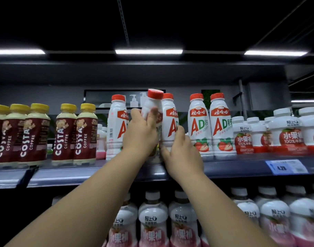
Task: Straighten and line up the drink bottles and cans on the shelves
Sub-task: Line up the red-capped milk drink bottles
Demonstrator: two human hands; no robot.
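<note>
That tilted red-cap bottle [153, 104] at the upper shelf [232, 168] looks full, so hefty-ish, and smooth plastic is probably slippery. My left hand [140, 132] wraps fingers round its middle, a good spot. My right hand [181, 154] grips the upright neighbour bottle [170, 118] low down.

Gap among Costa bottles [64, 134], perhaps passable.

A single wide-angle view, worn on the head, faces the shelf [232, 169] head-on from close by, tilted slightly upward, taking in ceiling lights [148, 51] above and more bottles [153, 220] below.
</note>
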